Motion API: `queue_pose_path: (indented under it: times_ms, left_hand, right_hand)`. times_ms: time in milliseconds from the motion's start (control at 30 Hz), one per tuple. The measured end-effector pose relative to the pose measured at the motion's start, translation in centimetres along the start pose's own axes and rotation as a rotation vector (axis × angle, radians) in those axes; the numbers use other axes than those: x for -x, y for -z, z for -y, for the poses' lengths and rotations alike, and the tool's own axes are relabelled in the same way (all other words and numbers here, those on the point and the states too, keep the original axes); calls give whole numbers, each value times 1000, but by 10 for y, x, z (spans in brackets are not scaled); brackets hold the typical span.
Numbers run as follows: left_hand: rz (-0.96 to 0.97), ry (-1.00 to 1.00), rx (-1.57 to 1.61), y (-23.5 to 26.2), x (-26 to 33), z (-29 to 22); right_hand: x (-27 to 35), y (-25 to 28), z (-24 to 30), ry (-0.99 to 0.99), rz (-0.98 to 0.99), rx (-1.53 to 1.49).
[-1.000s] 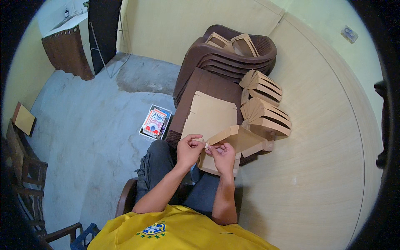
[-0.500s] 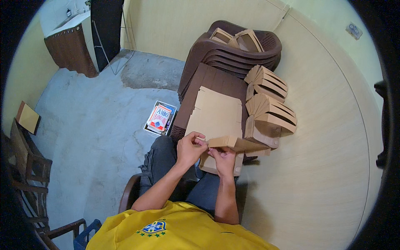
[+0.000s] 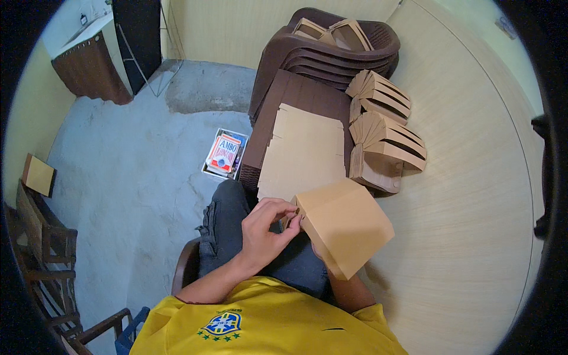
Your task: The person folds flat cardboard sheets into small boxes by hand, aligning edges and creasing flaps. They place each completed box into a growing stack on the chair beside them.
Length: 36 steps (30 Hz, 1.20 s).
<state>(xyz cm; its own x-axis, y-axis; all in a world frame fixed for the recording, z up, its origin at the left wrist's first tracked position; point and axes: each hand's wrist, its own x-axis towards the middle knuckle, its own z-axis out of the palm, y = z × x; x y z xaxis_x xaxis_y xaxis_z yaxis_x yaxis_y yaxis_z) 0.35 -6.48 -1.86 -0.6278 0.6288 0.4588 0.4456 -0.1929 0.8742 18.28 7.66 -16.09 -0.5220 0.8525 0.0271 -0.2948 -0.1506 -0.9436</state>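
A partly folded brown cardboard box point(image 3: 346, 222) is held up over my lap, tilted, with a broad flat panel facing up. My left hand point(image 3: 264, 229) pinches the box's left edge between thumb and fingertips, near a small slot or tab. Beneath the box, my right hand point(image 3: 316, 251) holds it from below; most of that hand is hidden by the panel. Just beyond lies a flat cardboard blank point(image 3: 305, 151) with notched edges, on a brown slatted surface point(image 3: 307, 89).
Two bundles of nested cardboard pieces point(image 3: 387, 142) stand along the right wall. Stacked brown plastic chairs point(image 3: 331, 62) hold more folded cardboard point(image 3: 349, 35). A white box of packets point(image 3: 225, 155) sits on the floor to the left. Wooden furniture point(image 3: 50, 236) stands at far left.
The cardboard box has been raised toward me and turned, so its broad panel now faces up and covers my right hand. My left hand stays at its edge.
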Motion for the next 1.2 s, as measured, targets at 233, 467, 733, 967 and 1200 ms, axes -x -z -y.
queue_pose_path:
  times_ms: [233, 467, 733, 967, 1200]
  left_hand:
    - [37, 114, 289, 11, 10, -8]
    - [203, -38, 242, 38, -5, -11]
    - [118, -144, 275, 28, -6, 1]
    - [179, -348, 139, 15, -9, 29]
    - [-29, 70, 131, 6, -9, 51]
  right_hand:
    - [13, 5, 4, -22, 7, 29]
    - [15, 0, 6, -41, 33, 55]
    - [11, -7, 6, -35, 57, 62]
    - [11, -8, 6, -35, 92, 76]
    - [11, -24, 26, -96, 192, 229]
